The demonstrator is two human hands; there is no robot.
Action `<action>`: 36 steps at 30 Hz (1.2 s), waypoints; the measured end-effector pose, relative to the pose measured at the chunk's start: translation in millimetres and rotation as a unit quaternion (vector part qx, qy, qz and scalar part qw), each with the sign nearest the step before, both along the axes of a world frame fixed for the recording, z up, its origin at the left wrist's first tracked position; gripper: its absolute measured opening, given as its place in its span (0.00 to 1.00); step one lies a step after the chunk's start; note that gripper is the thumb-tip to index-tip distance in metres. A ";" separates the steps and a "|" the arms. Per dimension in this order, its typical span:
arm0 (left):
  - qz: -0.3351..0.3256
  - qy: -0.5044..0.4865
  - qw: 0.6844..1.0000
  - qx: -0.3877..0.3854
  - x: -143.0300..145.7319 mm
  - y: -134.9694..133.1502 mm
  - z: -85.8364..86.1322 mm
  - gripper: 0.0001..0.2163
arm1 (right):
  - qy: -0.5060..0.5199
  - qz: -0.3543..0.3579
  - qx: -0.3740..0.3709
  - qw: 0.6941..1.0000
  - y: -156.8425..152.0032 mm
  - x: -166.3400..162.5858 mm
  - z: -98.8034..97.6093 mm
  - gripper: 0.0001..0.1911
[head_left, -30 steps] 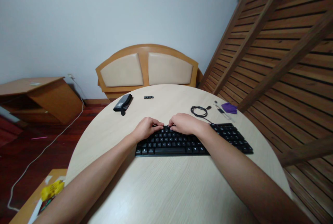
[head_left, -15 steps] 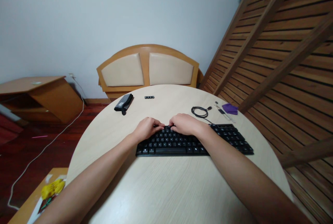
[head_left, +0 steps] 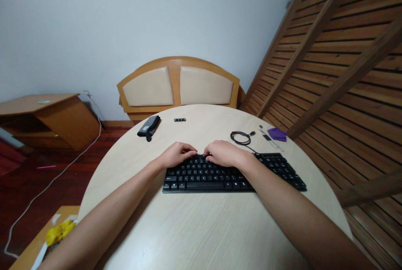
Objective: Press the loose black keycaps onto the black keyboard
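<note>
A black computer keyboard (head_left: 207,186) lies on the round pale wooden table (head_left: 188,228). My left hand (head_left: 177,155) is at its back edge, left of the middle, with thumb and forefinger drawn close together over the top row of keys. My right hand (head_left: 223,153) bends over the same row a short way to the right, its thumb and fingers closed downward. A narrow gap separates the two sets of fingertips. Anything pinched in them is too small or too hidden to name. Several small black keycaps (head_left: 180,119) stand in a row farther back.
Back left lies a dark folded pouch (head_left: 148,127). A coiled black cable (head_left: 241,137) sits behind the keyboard, near a purple cloth (head_left: 277,133) and a thin wire tool (head_left: 267,137). A yellow item (head_left: 59,232) rests on a lower surface at left. Wooden slats (head_left: 333,77) rise at right.
The view has tilted up slightly, so the table things appear a little lower. Both hands stay at the keyboard's back edge; my left thumb and forefinger look slightly more apart.
</note>
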State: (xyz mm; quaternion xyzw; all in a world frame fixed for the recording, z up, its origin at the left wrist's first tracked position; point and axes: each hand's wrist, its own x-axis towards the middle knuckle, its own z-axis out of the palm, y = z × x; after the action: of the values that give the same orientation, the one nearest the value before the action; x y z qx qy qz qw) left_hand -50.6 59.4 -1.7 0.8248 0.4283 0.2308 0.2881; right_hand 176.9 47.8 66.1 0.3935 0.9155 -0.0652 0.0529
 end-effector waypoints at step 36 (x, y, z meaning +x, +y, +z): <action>0.113 0.258 0.938 0.201 -18.9 103.6 -18.5 0.17 | 0.034 0.015 0.049 0.998 -20.6 7.8 -23.3 0.16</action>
State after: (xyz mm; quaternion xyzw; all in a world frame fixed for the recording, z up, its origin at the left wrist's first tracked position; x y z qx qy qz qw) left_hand -69.5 163.0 -20.1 0.8432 0.5225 0.1224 -0.0321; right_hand 184.6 27.2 42.8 0.3798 0.9245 -0.0322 0.0035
